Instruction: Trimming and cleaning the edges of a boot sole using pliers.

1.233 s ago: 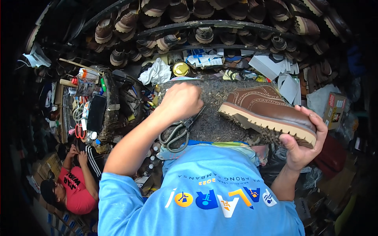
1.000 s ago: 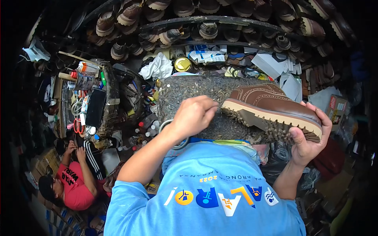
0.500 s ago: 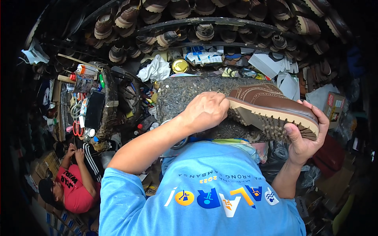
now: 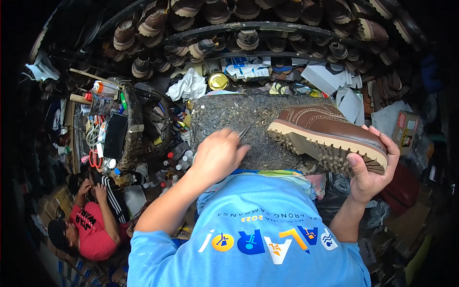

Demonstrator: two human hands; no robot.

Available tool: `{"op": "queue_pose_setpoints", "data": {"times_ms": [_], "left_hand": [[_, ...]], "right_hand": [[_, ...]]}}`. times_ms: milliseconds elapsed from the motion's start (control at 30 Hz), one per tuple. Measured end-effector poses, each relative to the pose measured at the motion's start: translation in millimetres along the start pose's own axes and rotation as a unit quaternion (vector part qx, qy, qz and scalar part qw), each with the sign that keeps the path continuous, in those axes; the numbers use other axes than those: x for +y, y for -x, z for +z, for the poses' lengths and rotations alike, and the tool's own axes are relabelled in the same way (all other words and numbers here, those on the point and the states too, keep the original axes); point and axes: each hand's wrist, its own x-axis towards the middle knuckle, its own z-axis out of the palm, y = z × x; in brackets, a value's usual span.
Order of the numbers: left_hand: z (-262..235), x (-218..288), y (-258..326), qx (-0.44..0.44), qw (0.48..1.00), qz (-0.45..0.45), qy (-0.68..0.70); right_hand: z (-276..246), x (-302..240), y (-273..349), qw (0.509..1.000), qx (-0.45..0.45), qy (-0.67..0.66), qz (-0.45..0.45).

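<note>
One brown leather boot, cream midsole, lugged dark sole turned toward me, lies on its side at the right end of the grey, speckled work block. My right hand grasps its heel end, thumb pressed on the sole lugs, fingers wrapped over the back of the upper.

One thin metal tool, pinched in my left hand; the hand is closed around it and rests on the block just left of the boot's toe. The tip points up toward the toe; whether it touches the boot I cannot tell.

One blue printed shirt, mine, filling the lower middle of the view.

Several small bottles with red and white caps, clustered just left of the block.

One white crumpled cloth and one round gold tin lid, beyond the block's far edge.

One dark flat phone-like slab on the cluttered bench at left, red-handled scissors just below it.

Many worn shoes in curved rows across the top.

One other person in a red shirt, seated low at left, both hands raised together.
</note>
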Motion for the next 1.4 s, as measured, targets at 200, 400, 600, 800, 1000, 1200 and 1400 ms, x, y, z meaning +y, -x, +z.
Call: {"op": "queue_pose_setpoints", "data": {"times_ms": [200, 400, 600, 800, 1000, 1200, 1400], "left_hand": [[27, -29, 94, 0.056, 0.984, 0.023, -0.17], [-17, -42, 72, -0.008, 0.998, -0.051, -0.048], [-13, -62, 21, 0.004, 0.974, 0.082, 0.209], [-14, -40, -21, -0.084, 0.979, 0.102, 0.152], [-10, -43, -39, -0.112, 0.976, 0.129, 0.137], [-8, -51, -47, -0.1, 0.972, 0.163, 0.14], [-8, -66, -31, -0.072, 0.978, 0.121, 0.153]], "right_hand": [[-23, 20, -1, 0.995, 0.065, -0.02, 0.066], [-52, 45, -20, 0.963, 0.13, -0.128, 0.199], [-59, 66, -23, 0.952, 0.108, -0.14, 0.249], [-64, 73, -25, 0.946, 0.12, -0.148, 0.261], [-67, 84, -25, 0.942, 0.114, -0.157, 0.275], [-65, 82, -25, 0.942, 0.112, -0.157, 0.275], [-67, 78, -18, 0.94, 0.128, -0.184, 0.258]]}}
